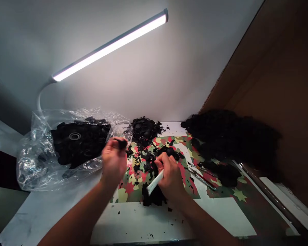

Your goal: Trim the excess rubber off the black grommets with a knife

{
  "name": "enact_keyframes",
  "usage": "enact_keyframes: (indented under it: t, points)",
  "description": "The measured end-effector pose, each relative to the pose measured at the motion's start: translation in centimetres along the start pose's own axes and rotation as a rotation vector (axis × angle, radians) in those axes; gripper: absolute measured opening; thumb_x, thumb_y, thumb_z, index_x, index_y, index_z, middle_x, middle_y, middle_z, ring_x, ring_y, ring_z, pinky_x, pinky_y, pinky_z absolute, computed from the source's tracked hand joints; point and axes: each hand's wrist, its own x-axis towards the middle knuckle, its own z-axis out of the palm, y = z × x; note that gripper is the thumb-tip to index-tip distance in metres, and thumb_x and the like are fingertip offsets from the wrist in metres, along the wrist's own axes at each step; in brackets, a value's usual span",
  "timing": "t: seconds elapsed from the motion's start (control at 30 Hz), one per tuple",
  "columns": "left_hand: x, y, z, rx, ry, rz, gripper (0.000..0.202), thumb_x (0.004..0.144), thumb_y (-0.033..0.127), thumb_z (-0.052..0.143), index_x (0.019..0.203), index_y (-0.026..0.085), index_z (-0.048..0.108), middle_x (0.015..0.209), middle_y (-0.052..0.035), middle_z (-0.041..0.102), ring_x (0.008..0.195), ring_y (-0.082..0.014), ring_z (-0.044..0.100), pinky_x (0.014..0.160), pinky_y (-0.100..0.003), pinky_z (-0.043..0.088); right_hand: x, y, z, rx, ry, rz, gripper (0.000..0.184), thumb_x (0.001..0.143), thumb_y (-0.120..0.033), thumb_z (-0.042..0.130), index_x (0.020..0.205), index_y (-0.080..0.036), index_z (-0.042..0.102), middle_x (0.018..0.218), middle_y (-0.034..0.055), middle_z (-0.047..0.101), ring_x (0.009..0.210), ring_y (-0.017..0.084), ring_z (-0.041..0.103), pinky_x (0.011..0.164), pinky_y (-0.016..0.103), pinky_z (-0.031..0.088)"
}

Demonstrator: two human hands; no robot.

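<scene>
My left hand (115, 159), slightly blurred, is closed around a small black piece (122, 144) that looks like rubber. It is raised beside the open side of a clear plastic bag (28, 171) of black round parts (79, 143). Over the camouflage-patterned sheet (129, 188), my right hand (171, 176) grips a tool with a white handle (155, 183). The handle slants down toward me, and the tool's working end is hidden by my fingers. Black scraps (154, 196) lie under and around my right hand.
A heap of black shreds (145, 130) is at the back. On the right lies a large dark pile (228, 135), with slim metal tools (202, 178) in front. A lit tube lamp (110, 46) hangs above. A cardboard panel (267, 75) stands on the right.
</scene>
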Motion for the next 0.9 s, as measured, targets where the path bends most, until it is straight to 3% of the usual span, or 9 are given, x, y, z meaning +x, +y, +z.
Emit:
enact_keyframes:
  t: [0.07,0.17,0.3,0.37,0.43,0.53,0.63,0.77,0.9]
  points:
    - [0.9,0.7,-0.3,0.036,-0.036,0.078,0.027,0.064,0.037,0.091,0.073,0.018,0.073,0.074,0.0007,0.066,0.074,-0.0115,0.061,0.078,-0.022,0.052,0.1,1.2,0.1,0.027,-0.115,0.053,0.022,0.098,-0.016,0.043,0.078,-0.023,0.047,0.071,-0.0007,0.058,0.063,0.018,0.051,0.067,0.032,0.038]
    - [0.4,0.1,-0.8,0.183,-0.208,-0.102,0.032,0.066,0.039,0.090,0.084,0.016,0.078,0.079,-0.0036,0.071,0.074,-0.0130,0.063,0.071,-0.022,0.051,0.9,2.6,0.1,0.159,-0.228,0.059,0.022,0.098,-0.021,0.048,0.082,-0.022,0.062,0.087,0.0028,0.066,0.079,0.019,0.061,0.074,0.032,0.046]
    - [-1.3,-1.9,-1.3,0.172,-0.166,-0.269,0.040,0.059,0.040,0.093,0.089,0.017,0.081,0.081,-0.0049,0.074,0.073,-0.0143,0.064,0.071,-0.024,0.051,1.9,2.6,-1.0,0.330,0.038,0.079,0.038,0.104,-0.033,0.036,0.103,-0.022,0.073,0.119,0.0105,0.062,0.108,0.024,0.061,0.087,0.038,0.051]
    - [-1.7,-2.4,-1.2,0.165,-0.159,-0.312,0.041,0.055,0.039,0.094,0.087,0.017,0.081,0.080,-0.0050,0.075,0.071,-0.0142,0.064,0.068,-0.024,0.051,2.1,2.0,-2.0,0.415,0.148,0.134,0.054,0.106,-0.042,0.026,0.096,-0.023,0.075,0.108,0.0095,0.065,0.103,0.024,0.062,0.084,0.037,0.052]
    - [-1.8,-2.5,-1.1,0.163,-0.153,-0.331,0.041,0.053,0.037,0.095,0.086,0.017,0.081,0.079,-0.0045,0.074,0.069,-0.0134,0.063,0.064,-0.022,0.049,2.1,1.2,-2.7,0.548,0.168,0.206,0.063,0.106,-0.049,0.022,0.085,-0.023,0.075,0.081,0.0065,0.066,0.078,0.020,0.064,0.068,0.033,0.053]
    - [-1.8,-2.4,-1.0,0.162,-0.153,-0.339,0.037,0.053,0.033,0.095,0.084,0.017,0.081,0.078,-0.0036,0.074,0.070,-0.0129,0.063,0.064,-0.021,0.049,2.0,-0.1,-2.8,0.764,0.085,0.282,0.037,0.100,-0.049,0.049,0.092,-0.023,0.073,0.067,0.0010,0.065,0.060,0.016,0.064,0.057,0.029,0.053]
    - [-1.8,-2.5,-1.3,0.187,-0.188,-0.316,0.029,0.058,0.027,0.092,0.084,0.018,0.080,0.078,-0.0032,0.075,0.071,-0.0132,0.065,0.067,-0.022,0.051,1.9,-1.0,-2.1,0.854,0.022,0.280,0.014,0.090,-0.036,0.070,0.096,-0.024,0.070,0.080,0.0005,0.073,0.070,0.017,0.073,0.062,0.028,0.058]
    - [-1.9,-2.6,-1.6,0.258,-0.214,-0.282,0.023,0.063,0.019,0.088,0.084,0.018,0.080,0.079,-0.0033,0.075,0.073,-0.0140,0.066,0.070,-0.023,0.052,1.7,-1.4,-1.6,0.686,0.025,0.095,0.002,0.090,-0.024,0.068,0.088,-0.024,0.069,0.099,0.0031,0.076,0.088,0.019,0.074,0.077,0.031,0.059]
    - [-2.0,-2.3,-1.5,0.316,-0.205,-0.268,0.020,0.065,0.016,0.085,0.084,0.018,0.079,0.079,-0.0025,0.075,0.073,-0.0134,0.066,0.070,-0.023,0.051,1.5,-1.5,-1.6,0.530,0.016,-0.081,0.008,0.092,-0.019,0.063,0.087,-0.024,0.066,0.108,0.0045,0.077,0.099,0.021,0.073,0.087,0.035,0.058]
